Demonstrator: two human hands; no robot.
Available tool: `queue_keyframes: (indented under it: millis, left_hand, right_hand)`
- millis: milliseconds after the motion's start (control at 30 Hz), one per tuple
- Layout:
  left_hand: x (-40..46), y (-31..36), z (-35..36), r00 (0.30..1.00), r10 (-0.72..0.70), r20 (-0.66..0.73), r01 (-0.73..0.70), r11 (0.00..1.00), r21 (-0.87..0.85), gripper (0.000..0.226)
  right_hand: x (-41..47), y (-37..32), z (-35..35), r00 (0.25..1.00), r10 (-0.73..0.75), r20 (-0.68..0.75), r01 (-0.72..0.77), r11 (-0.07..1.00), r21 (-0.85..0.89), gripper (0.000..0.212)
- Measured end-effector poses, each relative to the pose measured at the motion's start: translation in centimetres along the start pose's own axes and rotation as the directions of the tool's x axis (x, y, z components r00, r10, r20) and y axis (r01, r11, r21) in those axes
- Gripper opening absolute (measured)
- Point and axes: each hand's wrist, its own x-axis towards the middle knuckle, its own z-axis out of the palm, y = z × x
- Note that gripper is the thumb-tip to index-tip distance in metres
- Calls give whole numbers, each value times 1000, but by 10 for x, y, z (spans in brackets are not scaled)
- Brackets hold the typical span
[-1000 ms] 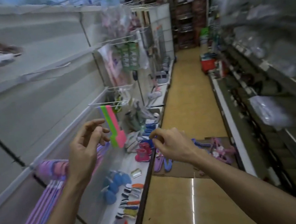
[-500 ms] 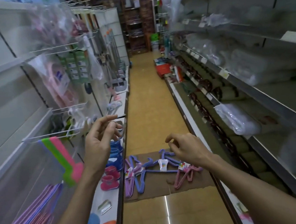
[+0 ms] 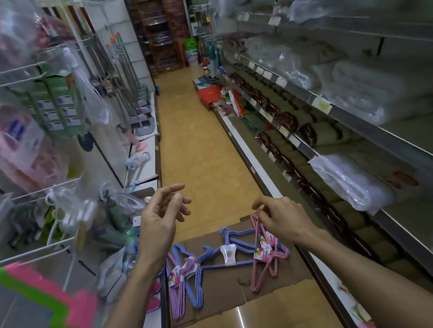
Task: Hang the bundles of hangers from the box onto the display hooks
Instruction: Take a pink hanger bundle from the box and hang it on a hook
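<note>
- Cardboard (image 3: pixel 246 289), flattened on the aisle floor, carries the bundles of hangers: a purple bundle (image 3: pixel 176 286), a blue bundle (image 3: pixel 224 256) and a pink bundle (image 3: pixel 266 255), each with a white label.
- Left hand (image 3: pixel 159 224) hangs above the floor beside the left shelf, fingers loosely spread, holding nothing.
- Right hand (image 3: pixel 284 221) reaches over the pink bundle, fingers bent; whether it touches the hooks, I cannot tell.
- White display hooks (image 3: pixel 23 258) jut from the left wall.
</note>
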Motion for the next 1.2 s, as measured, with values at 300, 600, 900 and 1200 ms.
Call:
queue_keyframes:
  millis: [300,600,900,1200]
  left_hand:
    - [115,-92,44,988,-152,17,152,988,33,18]
    - [212,-219,104,925,-378,28,377,926,25,18]
    - [254,-364,149,890,-450,72,444,892,81,18]
    - [249,-530,182,891,-423,166,401,904,150,18]
  right_hand:
    - [122,70,37,996,73,48,-73,997,-2,24]
    - [241,156,103,981,110,161,-106,994,-31,23]
    - [294,239,208,952,198,233,-184,980,-83,21]
    - [310,321,359,941,215,260,-195,976,-98,18]
